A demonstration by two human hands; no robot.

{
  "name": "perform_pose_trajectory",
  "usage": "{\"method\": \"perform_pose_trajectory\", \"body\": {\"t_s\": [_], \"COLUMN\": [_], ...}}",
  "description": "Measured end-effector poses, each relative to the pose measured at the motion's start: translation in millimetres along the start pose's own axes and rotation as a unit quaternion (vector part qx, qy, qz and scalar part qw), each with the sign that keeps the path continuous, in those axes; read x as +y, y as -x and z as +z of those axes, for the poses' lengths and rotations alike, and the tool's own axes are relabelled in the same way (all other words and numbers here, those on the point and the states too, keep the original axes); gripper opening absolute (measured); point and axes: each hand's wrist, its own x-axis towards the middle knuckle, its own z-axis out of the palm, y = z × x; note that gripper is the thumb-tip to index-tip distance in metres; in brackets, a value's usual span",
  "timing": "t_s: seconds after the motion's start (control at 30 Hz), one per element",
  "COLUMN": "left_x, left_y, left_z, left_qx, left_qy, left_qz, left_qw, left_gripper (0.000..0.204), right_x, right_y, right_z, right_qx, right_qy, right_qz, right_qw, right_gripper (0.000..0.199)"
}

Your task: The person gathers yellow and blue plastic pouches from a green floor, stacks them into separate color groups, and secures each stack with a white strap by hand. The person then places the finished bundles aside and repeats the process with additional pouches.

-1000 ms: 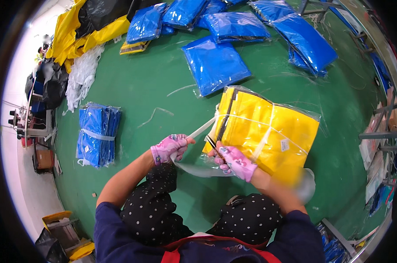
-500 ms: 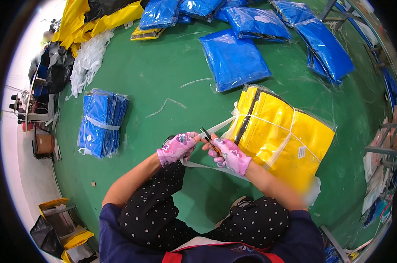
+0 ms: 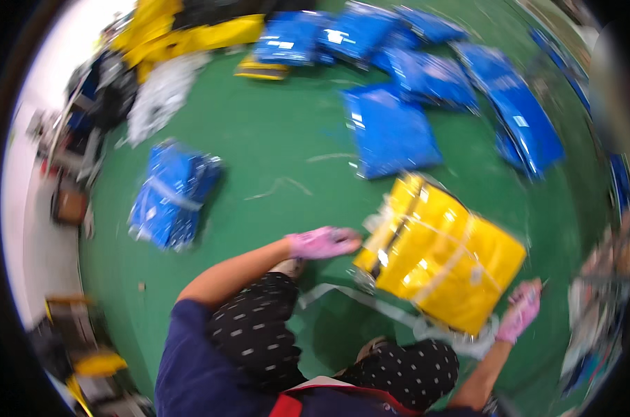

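A clear-wrapped yellow bundle (image 3: 443, 257), bound crosswise with white strapping, lies at a slant on the floor in front of me. Just off its left edge is my left hand (image 3: 326, 242) in a pink fingerless glove, fingers stretched toward the bundle and holding nothing I can see. My right hand (image 3: 522, 309), gloved alike, is beyond the bundle's right corner, closed round the scissors, of which only a small blurred tip shows. White strapping (image 3: 370, 299) trails along the floor between my knees and the bundle, toward a loose coil (image 3: 461, 340) at the bundle's near edge.
A strapped stack of blue packs (image 3: 172, 194) lies on the left. Several blue packs (image 3: 391, 132) spread across the far side. Crumpled white plastic (image 3: 163, 97) and yellow sheeting (image 3: 210, 33) are at the far left. A brown box (image 3: 70, 201) stands by the wall.
My hands have parted: the right swung out past the yellow bundle with the scissors, the left moved right toward the bundle. The strap they were at is no longer between them. The view has shifted.
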Motion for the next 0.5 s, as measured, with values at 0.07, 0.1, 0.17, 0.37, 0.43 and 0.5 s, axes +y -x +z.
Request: {"method": "perform_pose_trajectory", "body": {"t_s": [0.07, 0.1, 0.17, 0.37, 0.43, 0.5], "left_x": [5.4, -18.0, -45.6, -55.4, -62.5, -133.0], "left_y": [-40.6, -68.0, -124.4, -129.0, -76.5, -46.3], "left_z": [-4.8, 15.7, 48.6, 49.0, 23.8, 14.0], "left_qx": [0.069, 0.036, -0.044, -0.003, 0.047, 0.009], "left_qy": [0.175, 0.298, 0.507, 0.57, 0.58, 0.689], "left_qz": [0.042, 0.076, 0.132, 0.175, 0.235, 0.104], "left_qw": [0.981, 0.951, 0.851, 0.803, 0.779, 0.717], "left_gripper": [0.059, 0.059, 0.06, 0.062, 0.065, 0.064], "right_x": [18.1, 40.8, 114.0, 110.0, 77.4, 59.5], "right_y": [-22.9, -23.1, -40.7, -21.4, -11.2, -15.0], "right_z": [-35.7, -46.0, -93.9, -65.5, -31.2, 24.7], "right_qx": [0.045, 0.043, -0.065, 0.072, 0.072, 0.003], "right_qy": [-0.075, -0.071, 0.159, 0.096, 0.066, 0.025], "right_qz": [0.109, 0.16, 0.064, 0.156, 0.122, 0.103], "right_qw": [0.99, 0.984, 0.983, 0.98, 0.988, 0.994], "right_gripper": [0.04, 0.044, 0.045, 0.046, 0.047, 0.047]}}
